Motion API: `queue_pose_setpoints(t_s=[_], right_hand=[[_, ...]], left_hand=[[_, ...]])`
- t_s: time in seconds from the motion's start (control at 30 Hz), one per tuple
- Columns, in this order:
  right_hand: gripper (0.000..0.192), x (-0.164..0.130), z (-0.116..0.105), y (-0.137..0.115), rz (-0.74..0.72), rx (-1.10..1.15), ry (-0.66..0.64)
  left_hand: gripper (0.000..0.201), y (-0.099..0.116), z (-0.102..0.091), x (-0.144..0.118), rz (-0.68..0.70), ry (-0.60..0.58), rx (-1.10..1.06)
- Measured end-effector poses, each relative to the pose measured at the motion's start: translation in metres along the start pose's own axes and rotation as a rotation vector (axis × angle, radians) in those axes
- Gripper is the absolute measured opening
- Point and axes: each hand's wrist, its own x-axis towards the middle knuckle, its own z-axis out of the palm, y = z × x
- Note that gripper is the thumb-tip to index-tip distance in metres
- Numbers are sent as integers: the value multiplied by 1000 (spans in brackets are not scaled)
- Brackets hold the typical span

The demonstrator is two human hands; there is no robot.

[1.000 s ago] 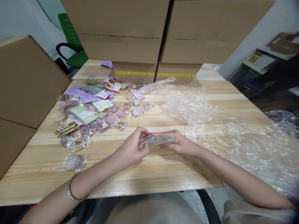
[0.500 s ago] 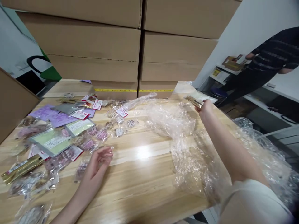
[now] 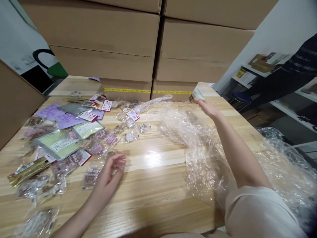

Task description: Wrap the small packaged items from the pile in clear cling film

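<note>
My right hand (image 3: 206, 108) reaches to the far right of the table, its fingers closed on a small flat packet (image 3: 199, 95) with a pale face. The fingers cover part of that packet. My left hand (image 3: 112, 170) rests low over the wood, loosely curled, thumb apart from the fingers and nothing visible in it. Just left of it lies a clear packet with pink print (image 3: 91, 176). Beyond are small wrapped pieces, a green-and-grey pouch (image 3: 59, 145), a gold packet (image 3: 29, 172) and purple bags (image 3: 58, 115).
Crumpled clear plastic wrap (image 3: 200, 158) spreads over the table's right half, with more wrap (image 3: 284, 178) beyond the right edge. Stacked cardboard boxes (image 3: 128, 36) wall off the back. A person in dark clothes (image 3: 274, 77) stands by shelves at the right.
My right hand has moved left and away from me with the packet. My left hand keeps nearly the same place and pose. The whole view has shifted slightly.
</note>
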Motion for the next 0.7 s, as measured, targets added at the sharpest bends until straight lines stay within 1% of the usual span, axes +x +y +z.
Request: queue_pose_setpoints(t_s=[0.1, 0.17, 0.23, 0.27, 0.3, 0.33, 0.37, 0.4, 0.43, 0.47, 0.5, 0.53, 0.57, 0.6, 0.63, 0.67, 0.7], right_hand=[[42, -37, -4, -39, -177, -57, -99], [45, -60, -2, -62, -268, -177, -183], [46, -77, 1, -79, -271, -360, -325], [40, -82, 3, -86, -243, -448, -388], [31, -86, 3, -92, -209, -519, -411], [23, -90, 3, -99, -182, -562, -374], [21, -95, 3, -106, -170, -572, -274], [25, -101, 3, -113, -174, -553, -135], [28, -111, 4, -122, -196, -517, 9], [31, -124, 8, -131, -242, -486, 126], [32, -141, 15, -140, -309, -468, 181], [33, -160, 25, -149, -401, -474, 147], [34, -182, 39, -157, -532, -508, 31], [36, -204, 53, -163, -689, -538, -131], [41, -226, 68, -168, -859, -556, -335], [47, -247, 80, -173, -980, -575, -485], [49, -264, 88, -176, -1066, -548, -585]], left_hand=[[31, 4, 1, -4, 29, -30, 23], [30, 6, 2, -6, 47, -38, 25], [28, 8, 4, -8, 63, -47, 17], [28, 9, 4, -8, 69, -52, 8], [27, 10, 5, -9, 71, -57, -4], [26, 11, 5, -10, 66, -63, -19], [26, 13, 5, -10, 54, -70, -41], [26, 14, 4, -11, 33, -85, -71], [26, 16, 4, -12, 11, -114, -115], [29, 17, 3, -13, -5, -155, -177], [33, 18, 2, -14, -10, -208, -258], [39, 20, 1, -15, -6, -262, -353], [47, 20, 1, -17, 6, -306, -449], [57, 21, 1, -18, 16, -334, -527], [66, 21, 1, -20, 14, -343, -577], [73, 21, 2, -22, -12, -336, -592], [73, 20, 4, -23, -54, -310, -580]])
